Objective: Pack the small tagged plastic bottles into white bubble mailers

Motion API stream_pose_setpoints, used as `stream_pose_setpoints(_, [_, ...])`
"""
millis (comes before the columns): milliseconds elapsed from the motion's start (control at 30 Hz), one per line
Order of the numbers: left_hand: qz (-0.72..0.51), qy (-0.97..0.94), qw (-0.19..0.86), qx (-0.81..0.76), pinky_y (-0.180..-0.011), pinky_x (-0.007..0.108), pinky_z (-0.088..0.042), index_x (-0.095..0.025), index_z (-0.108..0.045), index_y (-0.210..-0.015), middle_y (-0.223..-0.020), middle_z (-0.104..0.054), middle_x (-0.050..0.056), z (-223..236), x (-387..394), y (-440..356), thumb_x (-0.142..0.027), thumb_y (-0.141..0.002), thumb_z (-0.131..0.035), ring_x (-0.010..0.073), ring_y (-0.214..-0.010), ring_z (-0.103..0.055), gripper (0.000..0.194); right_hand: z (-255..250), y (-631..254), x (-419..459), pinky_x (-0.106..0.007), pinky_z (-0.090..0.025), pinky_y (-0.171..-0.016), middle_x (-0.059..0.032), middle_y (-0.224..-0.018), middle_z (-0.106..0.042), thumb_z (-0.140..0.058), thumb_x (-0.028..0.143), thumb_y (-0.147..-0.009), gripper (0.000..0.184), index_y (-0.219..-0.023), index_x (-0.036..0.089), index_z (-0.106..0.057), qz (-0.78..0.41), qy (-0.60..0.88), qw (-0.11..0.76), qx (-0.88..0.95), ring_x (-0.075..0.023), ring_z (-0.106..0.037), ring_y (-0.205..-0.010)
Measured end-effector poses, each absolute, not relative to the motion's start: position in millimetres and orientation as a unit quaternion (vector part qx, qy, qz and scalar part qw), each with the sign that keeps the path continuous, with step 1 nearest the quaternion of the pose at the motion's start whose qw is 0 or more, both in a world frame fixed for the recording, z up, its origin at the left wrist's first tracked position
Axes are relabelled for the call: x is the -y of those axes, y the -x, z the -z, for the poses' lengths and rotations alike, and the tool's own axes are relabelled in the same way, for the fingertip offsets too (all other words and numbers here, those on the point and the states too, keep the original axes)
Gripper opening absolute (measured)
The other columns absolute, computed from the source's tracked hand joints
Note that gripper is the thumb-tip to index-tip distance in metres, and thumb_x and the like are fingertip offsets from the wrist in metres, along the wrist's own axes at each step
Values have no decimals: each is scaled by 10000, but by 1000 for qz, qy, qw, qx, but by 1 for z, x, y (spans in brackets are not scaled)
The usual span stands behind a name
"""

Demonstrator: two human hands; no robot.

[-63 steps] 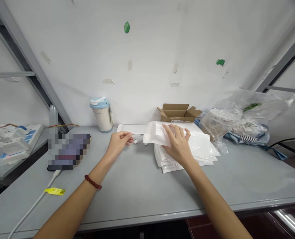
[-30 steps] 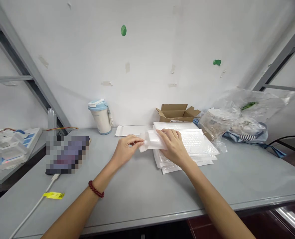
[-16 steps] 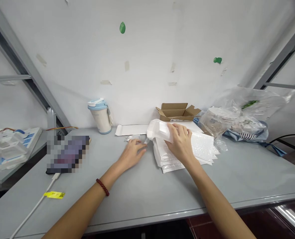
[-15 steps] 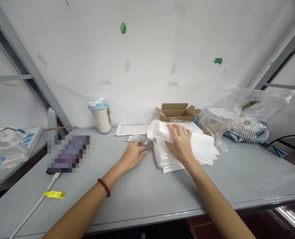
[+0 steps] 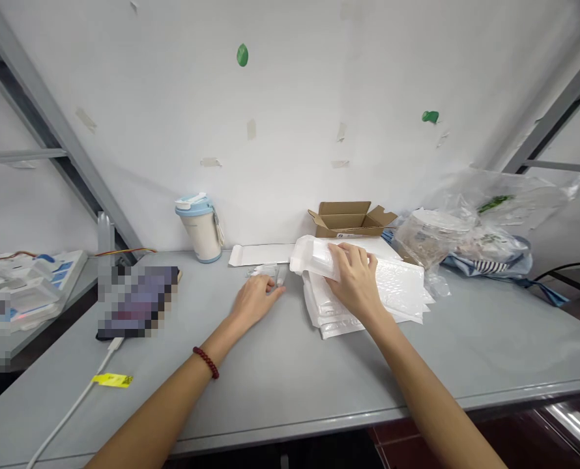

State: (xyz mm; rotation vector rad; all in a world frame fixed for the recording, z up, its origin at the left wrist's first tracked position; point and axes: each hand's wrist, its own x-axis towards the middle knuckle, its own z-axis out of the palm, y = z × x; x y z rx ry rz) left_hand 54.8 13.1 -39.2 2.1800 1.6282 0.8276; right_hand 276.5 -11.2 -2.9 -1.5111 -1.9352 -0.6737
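My right hand (image 5: pixel 356 273) is closed on a white padded envelope (image 5: pixel 302 255) over a stack of similar white bubble mailers (image 5: pixel 400 286). A translucent plastic piece (image 5: pixel 322 253) shows at the envelope's mouth, against my fingers; how far it reaches inside is hidden. My left hand (image 5: pixel 257 299), with a dark red bead bracelet on its wrist, rests low by the tabletop. Its fingers are bent and the thumb stands apart. Several small clear and white pieces (image 5: pixel 265 269) lie just beyond its fingertips, partly covered by them. I see nothing held in it.
Behind the hands lie a flat white strip-like packet (image 5: pixel 261 255) and an open cardboard box (image 5: pixel 346 218). A lidded tumbler (image 5: pixel 201 231) stands left of them. A phone (image 5: pixel 141 303) with a white cable lies at left. Plastic bags (image 5: pixel 446 238) are heaped at right.
My left hand has drawn its fingers in closer to the small clear pieces, bending them more. The right hand keeps its hold on the envelope, nearly unmoved.
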Motion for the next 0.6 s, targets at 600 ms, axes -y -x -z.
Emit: stream_pose_setpoints(600, [-482, -712, 174, -480, -718, 276, -418, -205, -670, -702, -865, -669, 41, -12, -11, -28, -367, -736, -601, 193, -908, -558, 179, 2, -276, 12, -408, -285, -881, -130, -1147, -523, -528, 158, -752, 467, -1214, 174, -464, 216, 541, 311, 751, -263, -446, -1053])
